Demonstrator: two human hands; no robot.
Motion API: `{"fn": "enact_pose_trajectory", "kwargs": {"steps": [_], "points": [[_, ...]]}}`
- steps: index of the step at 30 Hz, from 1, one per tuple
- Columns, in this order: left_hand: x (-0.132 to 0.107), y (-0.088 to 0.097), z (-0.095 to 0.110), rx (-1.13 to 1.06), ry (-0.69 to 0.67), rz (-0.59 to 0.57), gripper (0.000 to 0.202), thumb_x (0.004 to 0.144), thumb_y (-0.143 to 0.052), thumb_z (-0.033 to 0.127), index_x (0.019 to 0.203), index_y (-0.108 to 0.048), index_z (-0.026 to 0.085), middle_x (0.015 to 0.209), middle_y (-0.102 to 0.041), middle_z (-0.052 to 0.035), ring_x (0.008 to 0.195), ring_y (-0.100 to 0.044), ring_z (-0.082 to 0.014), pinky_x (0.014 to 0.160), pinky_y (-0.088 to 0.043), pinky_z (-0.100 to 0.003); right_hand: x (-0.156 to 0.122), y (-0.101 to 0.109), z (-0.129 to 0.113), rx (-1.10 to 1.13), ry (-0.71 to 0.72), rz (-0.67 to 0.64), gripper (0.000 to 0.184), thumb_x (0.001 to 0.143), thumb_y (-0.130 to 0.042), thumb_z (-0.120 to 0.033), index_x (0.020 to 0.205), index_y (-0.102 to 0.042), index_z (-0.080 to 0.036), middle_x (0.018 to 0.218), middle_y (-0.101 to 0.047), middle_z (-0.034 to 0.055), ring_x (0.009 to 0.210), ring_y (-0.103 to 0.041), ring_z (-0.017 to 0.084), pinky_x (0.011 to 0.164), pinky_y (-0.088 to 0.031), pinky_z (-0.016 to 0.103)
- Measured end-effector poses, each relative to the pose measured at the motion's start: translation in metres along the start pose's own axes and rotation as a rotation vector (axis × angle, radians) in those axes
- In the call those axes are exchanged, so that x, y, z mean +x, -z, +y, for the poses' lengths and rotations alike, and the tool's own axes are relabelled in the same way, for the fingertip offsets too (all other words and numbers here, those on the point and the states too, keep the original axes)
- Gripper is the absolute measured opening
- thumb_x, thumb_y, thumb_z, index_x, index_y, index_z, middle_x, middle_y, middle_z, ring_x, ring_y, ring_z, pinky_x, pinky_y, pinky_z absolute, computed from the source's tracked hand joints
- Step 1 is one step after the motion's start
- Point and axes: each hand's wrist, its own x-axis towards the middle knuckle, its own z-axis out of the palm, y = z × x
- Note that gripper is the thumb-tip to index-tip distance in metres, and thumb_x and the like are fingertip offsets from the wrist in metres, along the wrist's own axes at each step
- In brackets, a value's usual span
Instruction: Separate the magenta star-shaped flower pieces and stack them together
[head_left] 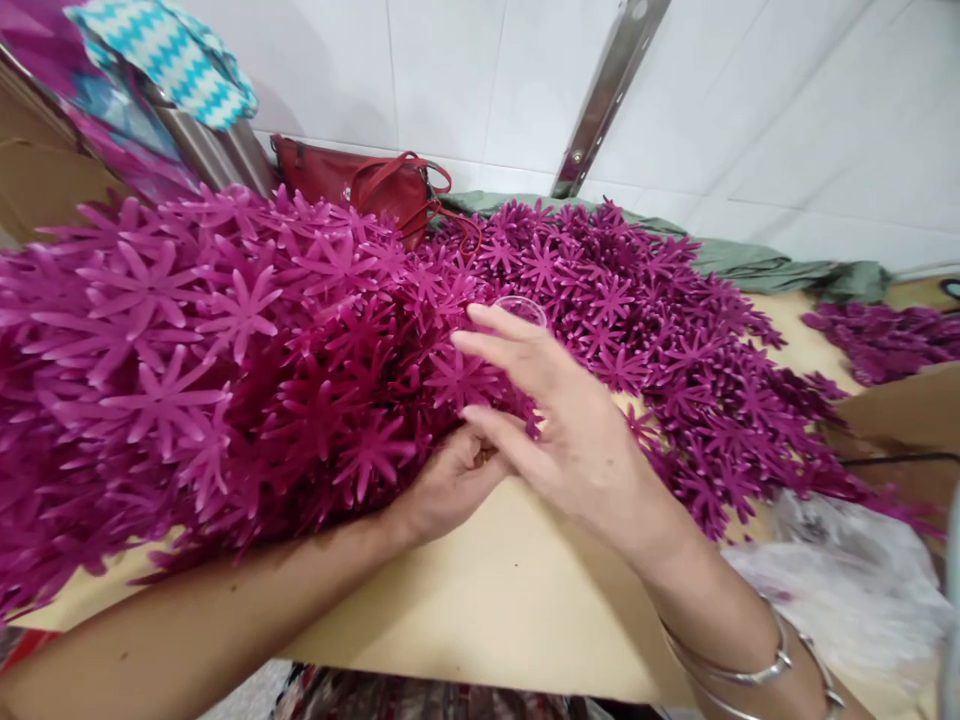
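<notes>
My right hand (574,425) reaches in over the middle of the table with its fingers stretched out and apart. Its thumb lies just above my left hand (446,485), and I see nothing held in it. The fingers of my left hand are curled closed at the edge of a large mass of magenta star-shaped plastic flowers (172,395); what they hold, if anything, is hidden. Behind my right fingertips shows the rim of a clear round container (523,303). A second heap of darker magenta flower pieces (720,390) spreads to the right.
The tabletop (487,600) is pale yellow. Along the white wall lie a red bag (322,170) and green cloth (765,262). A clear plastic bag (847,580) sits at right, near a cardboard box (907,425). More purple pieces (889,335) lie behind.
</notes>
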Motion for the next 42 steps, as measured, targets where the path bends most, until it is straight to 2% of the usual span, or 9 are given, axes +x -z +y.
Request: {"fn": "enact_pose_trajectory", "kwargs": {"steps": [4,6,8,13,18,21,28,35,42], "points": [[0.002,-0.004,0.006,-0.141,0.122,-0.014,0.026,0.091,-0.074,0.038,0.106,-0.069,0.017,0.098,-0.074,-0.0063,0.087,-0.070,-0.0179,0.090,-0.058,-0.035,-0.029,0.014,0.016,-0.090,-0.160,0.307,0.021,0.098,-0.064,-0.022,0.116,-0.072,-0.028,0.120,-0.074,0.0055,0.116,-0.068,0.023,0.107,-0.052,0.044],[0.001,-0.005,0.006,-0.220,0.169,0.009,0.024,0.093,-0.072,0.038,0.104,-0.068,0.017,0.098,-0.074,-0.0045,0.079,-0.069,-0.0140,0.088,-0.058,-0.033,-0.046,0.015,0.026,-0.126,-0.232,0.394,0.012,0.098,-0.065,-0.025,0.108,-0.071,-0.026,0.109,-0.072,0.0054,0.105,-0.068,0.022,0.100,-0.053,0.042],[-0.001,-0.005,0.005,-0.267,0.195,0.030,0.022,0.095,-0.071,0.037,0.104,-0.067,0.018,0.093,-0.073,-0.0024,0.074,-0.067,-0.0113,0.084,-0.057,-0.030,-0.061,0.011,0.035,-0.178,-0.249,0.381,0.009,0.094,-0.072,-0.028,0.102,-0.069,-0.025,0.103,-0.069,0.0048,0.103,-0.065,0.023,0.097,-0.051,0.042],[-0.002,-0.002,0.002,-0.280,0.210,0.029,0.021,0.093,-0.074,0.037,0.100,-0.068,0.018,0.079,-0.067,0.0024,0.066,-0.061,-0.0077,0.070,-0.052,-0.021,-0.079,-0.006,0.048,-0.241,-0.212,0.301,0.022,0.082,-0.085,-0.031,0.096,-0.069,-0.025,0.102,-0.063,0.0044,0.104,-0.062,0.024,0.094,-0.050,0.041],[0.002,-0.003,0.009,-0.234,0.244,-0.014,0.025,0.086,-0.082,0.031,0.103,-0.070,0.017,0.095,-0.076,-0.0028,0.088,-0.070,-0.0144,0.085,-0.055,-0.026,-0.083,-0.010,0.055,-0.161,-0.272,0.289,0.008,0.089,-0.078,-0.025,0.095,-0.073,-0.026,0.104,-0.067,0.0046,0.104,-0.065,0.023,0.095,-0.051,0.043],[0.002,-0.003,0.011,-0.162,0.255,-0.022,0.023,0.085,-0.082,0.028,0.101,-0.072,0.016,0.098,-0.077,-0.0044,0.091,-0.070,-0.0148,0.088,-0.055,-0.026,-0.085,-0.008,0.059,-0.085,-0.303,0.268,0.003,0.090,-0.077,-0.024,0.092,-0.074,-0.025,0.106,-0.070,0.0046,0.102,-0.067,0.022,0.093,-0.053,0.042],[0.000,-0.004,0.010,-0.139,0.210,-0.001,0.021,0.090,-0.078,0.032,0.099,-0.069,0.015,0.094,-0.072,-0.0032,0.086,-0.068,-0.0131,0.084,-0.055,-0.026,-0.087,-0.007,0.060,-0.097,-0.221,0.198,0.007,0.093,-0.073,-0.021,0.095,-0.077,-0.027,0.103,-0.075,0.0039,0.097,-0.070,0.021,0.089,-0.056,0.041],[0.000,-0.004,0.010,-0.077,0.157,-0.011,0.020,0.093,-0.074,0.034,0.097,-0.067,0.016,0.089,-0.068,-0.0019,0.080,-0.061,-0.0114,0.076,-0.049,-0.023,-0.089,-0.009,0.059,-0.117,-0.192,0.205,0.006,0.095,-0.071,-0.020,0.093,-0.074,-0.025,0.100,-0.074,0.0033,0.095,-0.070,0.019,0.088,-0.055,0.037],[0.000,-0.004,0.012,-0.009,0.151,-0.006,0.022,0.094,-0.071,0.037,0.093,-0.066,0.015,0.078,-0.062,0.0007,0.072,-0.053,-0.0104,0.070,-0.044,-0.022,-0.086,-0.009,0.053,0.038,-0.328,0.232,0.014,0.097,-0.067,-0.021,0.083,-0.072,-0.024,0.094,-0.073,0.0026,0.093,-0.069,0.018,0.087,-0.055,0.032]]}}
